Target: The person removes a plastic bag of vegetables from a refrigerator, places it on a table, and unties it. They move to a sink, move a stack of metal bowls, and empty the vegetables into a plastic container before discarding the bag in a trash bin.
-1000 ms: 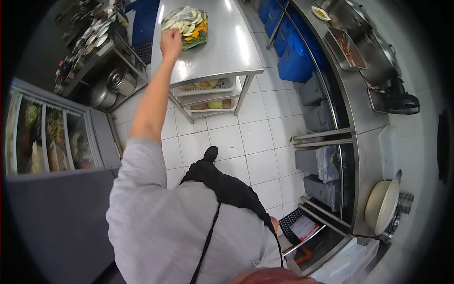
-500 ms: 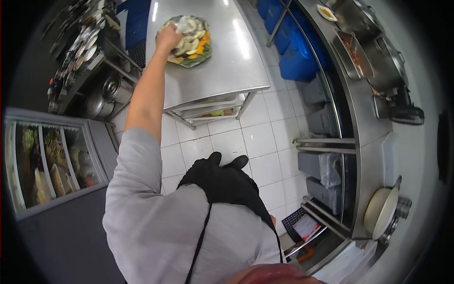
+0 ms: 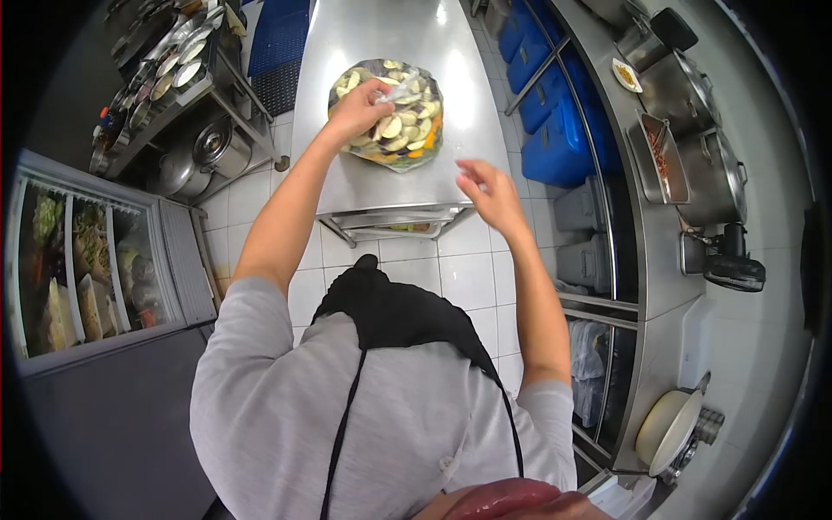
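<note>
A clear plastic bag (image 3: 403, 134) full of cut vegetables, pale slices with dark skins and some orange pieces, rests on the steel table (image 3: 381, 186). My left hand (image 3: 360, 113) is closed on the gathered top of this bag, at its upper middle. To the right of the bag, just off the table's near right corner, my right hand (image 3: 492, 198) hangs with thumb and fingers apart, touching nothing.
An open-topped chiller (image 3: 95, 269) with food compartments stands on the left. Pots (image 3: 221, 147) sit under a rack at the upper left. Blue bins (image 3: 555, 143) are below the right counter (image 3: 620, 191), which carries a metal tray (image 3: 659, 160) and large pots.
My right hand has come into view and reached forward beside the table. The view has shifted, so the table and bag appear more to the right; my left hand stays on the bag.
</note>
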Action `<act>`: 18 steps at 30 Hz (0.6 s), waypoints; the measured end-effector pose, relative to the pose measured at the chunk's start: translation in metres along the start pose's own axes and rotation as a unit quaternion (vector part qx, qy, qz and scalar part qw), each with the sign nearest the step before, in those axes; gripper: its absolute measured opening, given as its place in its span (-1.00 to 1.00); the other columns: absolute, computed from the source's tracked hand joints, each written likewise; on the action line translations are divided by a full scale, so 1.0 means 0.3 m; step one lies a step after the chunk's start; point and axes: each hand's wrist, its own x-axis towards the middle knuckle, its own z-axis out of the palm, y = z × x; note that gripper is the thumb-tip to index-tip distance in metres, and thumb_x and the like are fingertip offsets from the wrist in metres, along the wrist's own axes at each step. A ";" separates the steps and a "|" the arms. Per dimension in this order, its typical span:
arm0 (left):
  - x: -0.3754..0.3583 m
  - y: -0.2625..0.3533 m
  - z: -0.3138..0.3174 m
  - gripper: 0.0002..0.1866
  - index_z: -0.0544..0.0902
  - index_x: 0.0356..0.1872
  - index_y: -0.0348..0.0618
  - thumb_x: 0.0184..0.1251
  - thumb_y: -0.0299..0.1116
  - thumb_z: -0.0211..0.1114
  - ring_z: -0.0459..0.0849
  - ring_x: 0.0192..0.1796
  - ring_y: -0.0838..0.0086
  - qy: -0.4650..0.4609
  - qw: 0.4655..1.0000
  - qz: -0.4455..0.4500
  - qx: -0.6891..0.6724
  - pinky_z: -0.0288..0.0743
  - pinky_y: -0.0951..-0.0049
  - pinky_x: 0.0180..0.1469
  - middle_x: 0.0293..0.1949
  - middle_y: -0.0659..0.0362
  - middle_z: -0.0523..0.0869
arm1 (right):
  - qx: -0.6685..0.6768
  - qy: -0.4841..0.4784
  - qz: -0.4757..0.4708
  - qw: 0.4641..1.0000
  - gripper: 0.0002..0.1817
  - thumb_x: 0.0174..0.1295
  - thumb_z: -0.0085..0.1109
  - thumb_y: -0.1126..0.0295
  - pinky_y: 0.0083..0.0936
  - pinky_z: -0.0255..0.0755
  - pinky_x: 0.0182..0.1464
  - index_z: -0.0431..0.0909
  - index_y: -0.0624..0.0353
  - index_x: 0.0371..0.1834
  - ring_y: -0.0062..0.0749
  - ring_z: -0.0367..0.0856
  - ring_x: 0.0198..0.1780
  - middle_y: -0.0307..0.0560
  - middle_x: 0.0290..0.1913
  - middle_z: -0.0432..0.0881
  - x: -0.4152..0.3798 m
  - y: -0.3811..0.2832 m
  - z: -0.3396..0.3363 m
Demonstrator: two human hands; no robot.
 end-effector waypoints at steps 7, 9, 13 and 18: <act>0.120 -0.077 -0.121 -0.59 0.66 0.13 -0.14 0.22 -0.54 0.22 0.59 -0.01 0.32 -0.071 0.976 0.165 0.124 0.49 0.32 0.12 -0.08 0.12 0.66 | -0.090 0.064 0.044 0.993 -0.64 0.24 0.31 0.20 -0.22 0.59 -0.08 0.73 0.26 -0.06 -0.02 0.78 -0.20 0.15 -0.28 0.78 0.503 -0.159 0.212; 0.088 -0.044 -0.137 -0.54 0.66 0.14 -0.12 0.15 -0.56 0.24 0.53 0.18 0.17 -0.019 0.932 0.259 0.252 0.45 0.22 0.26 0.10 0.07 0.62 | -0.089 0.078 0.085 0.989 -0.63 0.23 0.33 0.16 -0.21 0.59 -0.10 0.74 0.25 -0.11 -0.01 0.79 -0.22 0.14 -0.32 0.78 0.553 -0.149 0.263; 0.131 -0.063 -0.156 -0.59 0.66 0.02 -0.16 0.07 -0.58 0.29 0.40 0.31 0.09 -0.097 0.945 0.242 0.199 0.37 0.17 0.37 0.18 0.12 0.56 | -0.083 0.085 0.133 0.984 -0.65 0.15 0.41 0.12 -0.26 0.59 -0.14 0.77 0.21 -0.24 -0.11 0.77 -0.29 0.04 -0.37 0.78 0.625 -0.181 0.290; 0.165 -0.116 -0.162 -0.65 0.67 -0.06 -0.14 0.06 -0.55 0.33 0.43 0.21 0.12 -0.077 0.943 0.288 0.150 0.41 0.19 0.27 0.09 0.16 0.57 | -0.108 0.023 0.142 0.984 -0.70 0.06 0.48 0.22 -0.34 0.57 -0.19 0.78 0.21 -0.26 -0.22 0.75 -0.33 0.00 -0.39 0.77 0.646 -0.198 0.289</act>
